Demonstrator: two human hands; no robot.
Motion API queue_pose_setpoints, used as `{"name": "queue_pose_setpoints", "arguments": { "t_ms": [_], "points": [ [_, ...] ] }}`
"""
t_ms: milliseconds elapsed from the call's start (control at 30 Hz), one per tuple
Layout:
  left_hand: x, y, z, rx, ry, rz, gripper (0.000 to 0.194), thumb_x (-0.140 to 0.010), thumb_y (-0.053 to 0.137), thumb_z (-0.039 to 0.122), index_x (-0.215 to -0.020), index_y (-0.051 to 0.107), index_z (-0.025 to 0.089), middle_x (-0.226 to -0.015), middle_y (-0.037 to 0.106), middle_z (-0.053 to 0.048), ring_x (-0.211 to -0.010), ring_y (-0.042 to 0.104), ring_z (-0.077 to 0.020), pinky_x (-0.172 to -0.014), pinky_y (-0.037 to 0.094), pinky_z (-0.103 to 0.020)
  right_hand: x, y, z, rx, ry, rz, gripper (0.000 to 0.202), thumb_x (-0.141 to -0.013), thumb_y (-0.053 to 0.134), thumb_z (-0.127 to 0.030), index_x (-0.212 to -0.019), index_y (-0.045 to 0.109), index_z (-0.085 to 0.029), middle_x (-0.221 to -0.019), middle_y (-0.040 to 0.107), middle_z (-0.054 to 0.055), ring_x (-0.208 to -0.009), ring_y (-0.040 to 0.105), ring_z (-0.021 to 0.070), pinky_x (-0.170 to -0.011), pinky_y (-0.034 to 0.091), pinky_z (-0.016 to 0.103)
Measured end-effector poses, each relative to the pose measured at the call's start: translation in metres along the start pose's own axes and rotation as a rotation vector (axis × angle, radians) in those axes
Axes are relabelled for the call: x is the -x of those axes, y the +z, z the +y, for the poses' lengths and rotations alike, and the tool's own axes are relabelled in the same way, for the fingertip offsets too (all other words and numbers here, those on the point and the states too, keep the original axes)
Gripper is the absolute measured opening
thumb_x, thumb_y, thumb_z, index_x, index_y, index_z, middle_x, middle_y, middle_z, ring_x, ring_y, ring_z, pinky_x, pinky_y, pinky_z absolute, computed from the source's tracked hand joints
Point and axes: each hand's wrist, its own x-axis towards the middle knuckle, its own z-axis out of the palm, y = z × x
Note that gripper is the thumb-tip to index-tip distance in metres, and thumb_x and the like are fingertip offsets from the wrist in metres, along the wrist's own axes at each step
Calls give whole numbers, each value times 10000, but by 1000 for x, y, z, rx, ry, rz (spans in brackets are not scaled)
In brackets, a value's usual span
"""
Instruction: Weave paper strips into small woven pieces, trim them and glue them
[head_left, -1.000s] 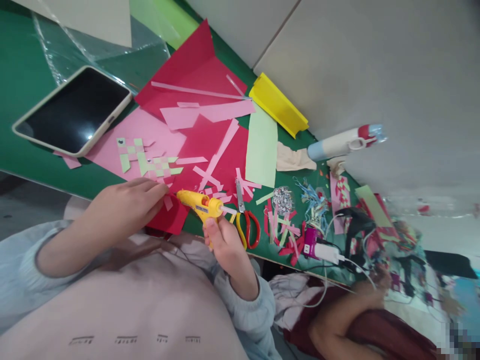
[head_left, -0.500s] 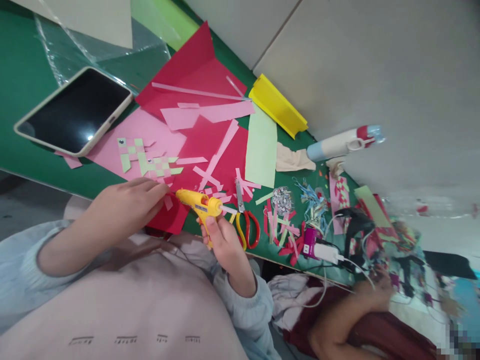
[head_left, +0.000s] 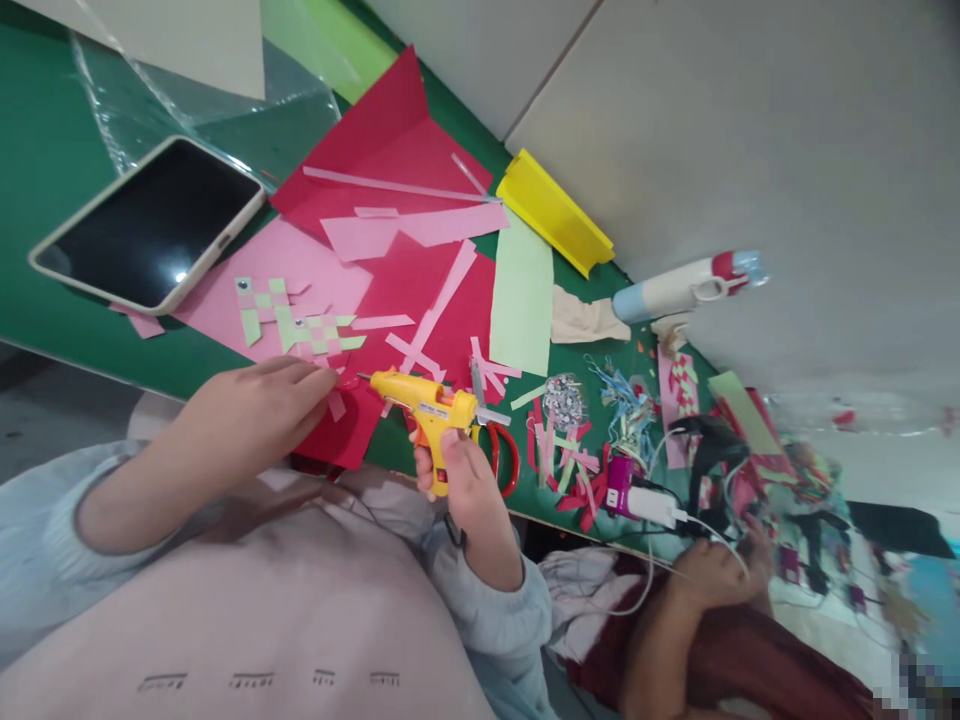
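A yellow hot glue gun is gripped in my right hand, its nozzle pointing left and a clear glue stick jutting from the back. My left hand is closed at the edge of the red paper, fingertips close to small pink paper strips; what it pinches is hidden beneath the fingers. Between the nozzle and those fingertips there is a small gap. Two woven green-and-pink paper fish with googly eyes lie just beyond on pink paper. Red-handled scissors are partly covered by the gun.
A phone lies at the left on the green table. Further right are a pale green sheet, a yellow holder, a bottle, googly eyes and a purple power adapter. Another person's hand is at the right.
My right hand has drawn the glue gun back to the right, away from my left fingertips. My left hand stays where it was. The other person's arm at the right has shifted.
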Motion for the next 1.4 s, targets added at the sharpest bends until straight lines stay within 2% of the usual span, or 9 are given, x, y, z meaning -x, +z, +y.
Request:
{"name": "queue_pose_setpoints", "arguments": {
  "t_ms": [100,267,333,433,600,800,1000,1233,1400],
  "points": [
    [0,0,1,-56,31,1,250,-946,375,224,-982,621,258,-970,741,-83,-876,684,-255,-627,461,-355,0,-6,1,-144,6,-21,541,-897,521,-707,-890,628,-176,-698,538,5,-526,447,92,-459,364,230],
    [-1,-3,5,-88,-10,24,340,-989,319,293,-1197,584,251,-965,741,-90,-821,687,-244,-586,443,-350,1,-16,1,-319,-14,0,517,-884,563,-690,-930,626,-179,-660,461,-20,-518,381,88,-436,330,218],
    [-2,-4,5,-89,-4,20,345,-989,307,298,-1136,615,246,-954,738,-95,-810,689,-243,-587,446,-352,2,-20,1,-351,-27,30,512,-876,577,-691,-905,619,-182,-652,436,-29,-503,340,78,-419,299,208],
    [-3,-4,4,-45,54,-17,345,-951,331,266,-1042,664,277,-997,734,-84,-906,696,-256,-661,476,-371,1,-26,4,-380,-31,44,503,-862,605,-689,-839,595,-187,-638,423,-35,-492,304,70,-402,270,194],
    [-2,-1,3,-70,97,-48,453,-943,288,258,-1151,690,289,-1049,708,-93,-979,670,-274,-694,460,-395,1,-27,8,-405,-20,45,519,-849,621,-695,-862,629,-176,-642,443,-35,-488,309,63,-399,295,184],
    [-3,0,9,-143,102,0,439,-930,292,208,-1024,717,271,-1021,690,-92,-950,628,-262,-678,429,-376,3,-25,10,-451,-18,39,530,-837,656,-678,-952,681,-161,-645,462,-31,-501,345,66,-408,314,179],
    [-3,-2,12,-142,107,21,484,-931,265,201,-1094,717,252,-1070,703,-104,-968,642,-275,-697,444,-390,3,-28,14,-450,-18,43,534,-832,659,-683,-939,684,-161,-641,469,-32,-500,351,66,-413,316,181],
    [-6,-2,17,-183,85,-50,466,-862,332,124,-1077,731,235,-1037,701,-128,-969,656,-285,-706,451,-402,5,-29,14,-434,-28,16,538,-837,642,-692,-922,662,-160,-625,449,-36,-493,343,65,-407,301,182],
    [-8,-7,16,-143,69,-9,422,-958,293,252,-1042,706,227,-974,711,-123,-919,663,-283,-668,430,-396,7,-30,14,-433,-26,1,535,-844,637,-684,-931,657,-156,-631,453,-32,-491,335,69,-398,283,192]
  ]
}}
